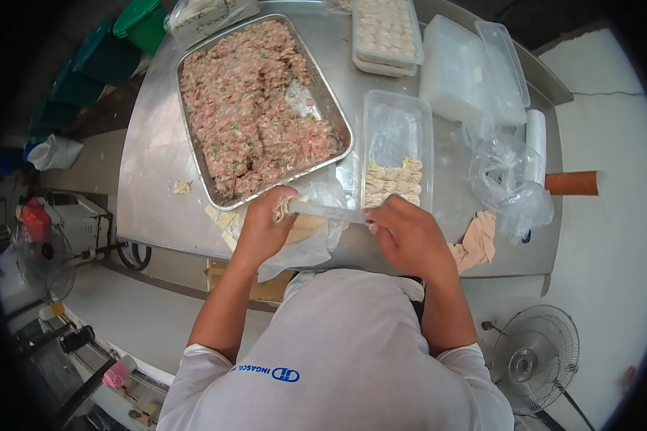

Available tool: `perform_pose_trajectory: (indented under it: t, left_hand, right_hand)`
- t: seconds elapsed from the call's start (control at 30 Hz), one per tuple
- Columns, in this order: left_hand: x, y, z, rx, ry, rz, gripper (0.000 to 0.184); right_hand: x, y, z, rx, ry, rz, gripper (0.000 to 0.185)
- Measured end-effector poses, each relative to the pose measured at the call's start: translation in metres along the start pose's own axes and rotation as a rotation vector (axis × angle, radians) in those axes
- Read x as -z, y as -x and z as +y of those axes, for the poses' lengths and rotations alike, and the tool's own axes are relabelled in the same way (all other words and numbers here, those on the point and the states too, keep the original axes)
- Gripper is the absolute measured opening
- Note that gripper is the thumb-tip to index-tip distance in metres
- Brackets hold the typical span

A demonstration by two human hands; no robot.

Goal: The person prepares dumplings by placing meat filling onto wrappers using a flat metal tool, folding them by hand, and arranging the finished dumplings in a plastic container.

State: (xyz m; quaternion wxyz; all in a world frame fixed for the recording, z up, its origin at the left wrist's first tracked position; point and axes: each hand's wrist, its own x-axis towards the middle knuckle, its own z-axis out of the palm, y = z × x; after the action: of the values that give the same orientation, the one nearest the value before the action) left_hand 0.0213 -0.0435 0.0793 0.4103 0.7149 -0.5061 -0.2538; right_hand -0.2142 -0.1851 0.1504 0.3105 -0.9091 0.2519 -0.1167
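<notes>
My left hand (268,221) is closed around a small dough wrapper (283,209) near the lower edge of a metal tray (182,108) of minced meat (251,100). In my right hand (408,235) is the end of a flat, pale spatula (328,212), whose other end touches the wrapper. Below the spatula, square wrappers (305,228) lie on a plastic sheet (323,250). Just beyond my right hand, folded dumplings (394,179) fill the near part of a clear plastic container (397,129).
Dumpling-filled containers (385,36) stand at the back, beside empty stacked ones (454,68). On the right are a plastic bag (507,179), a white roll (535,144) and a crumpled cloth (476,243). A dough scrap (182,187) lies left of the tray. A fan (535,359) stands lower right.
</notes>
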Motion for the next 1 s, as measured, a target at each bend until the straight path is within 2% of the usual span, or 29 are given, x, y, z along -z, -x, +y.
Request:
perform_pose_trajectory:
  t: [0.07,0.13,0.2,0.23,0.27,0.3,0.33,0.37,0.4,0.47,0.5,0.57,0.63,0.7,0.8,0.87,1.0]
  left_hand:
    - [-0.008,-0.005,0.005,0.409,0.438,0.024,0.018]
    - [-0.02,-0.013,0.014,0.416,0.443,0.053,0.016]
    - [-0.042,-0.02,0.021,0.419,0.448,0.082,0.015]
    - [-0.061,-0.022,0.021,0.375,0.681,0.12,0.018]
    - [-0.078,-0.025,0.025,0.33,0.913,0.158,0.022]
    - [-0.09,-0.028,0.04,0.331,0.909,0.146,0.022]
    - [-0.099,-0.031,0.059,0.364,1.031,0.012,0.026]
    - [-0.106,-0.033,0.069,0.398,1.151,-0.126,0.03]
    - [-0.113,-0.036,0.066,0.402,1.142,-0.143,0.03]
    - [-0.13,-0.044,0.056,0.001,0.588,-0.072,0.028]
    - [-0.121,-0.05,0.064,-0.063,0.431,-0.121,0.022]
    - [-0.123,-0.059,0.07,-0.126,0.394,-0.2,0.022]
    - [-0.127,-0.068,0.074,-0.271,0.302,-0.259,0.037]
    - [-0.137,-0.077,0.07,-0.307,0.256,-0.283,0.038]
    - [-0.149,-0.111,0.059,-0.368,0.095,-0.331,0.038]
    - [-0.161,-0.141,0.047,-0.25,-0.02,-0.331,0.033]
    - [-0.18,-0.175,0.044,-0.259,-0.082,-0.346,0.028]
  right_hand:
    - [0.004,0.008,0.009,-0.083,-0.076,0.039,0.022]
    - [0.001,0.014,0.017,-0.169,-0.157,0.076,0.021]
    - [-0.016,0.018,0.03,-0.4,-0.271,-0.117,0.018]
    - [-0.034,0.021,0.034,-0.409,-0.276,-0.108,0.018]
    - [-0.057,0.024,0.035,-0.344,-0.581,0.065,0.018]
    - [-0.07,0.025,0.034,-0.265,-0.879,0.245,0.018]
    - [-0.069,0.023,0.031,-0.272,-0.885,0.257,0.018]
    - [-0.065,0.022,0.028,-0.423,-1.212,0.226,0.019]
    - [-0.062,0.022,0.028,-0.571,-1.541,0.19,0.021]
    - [-0.062,0.024,0.044,-0.59,-1.568,0.307,0.021]
    - [-0.06,0.027,0.059,-0.573,-1.53,0.354,0.019]
    - [-0.054,0.035,0.075,-0.594,-1.498,0.484,0.013]
    - [-0.05,0.039,0.089,-0.6,-1.529,0.518,0.013]
    - [-0.047,0.044,0.101,-0.61,-1.563,0.556,0.012]
    - [-0.044,0.049,0.122,-0.695,-1.439,0.545,0.014]
    - [-0.055,0.051,0.141,-0.564,-0.927,0.712,0.017]
    - [-0.046,0.057,0.148,-0.646,-0.999,0.732,0.018]
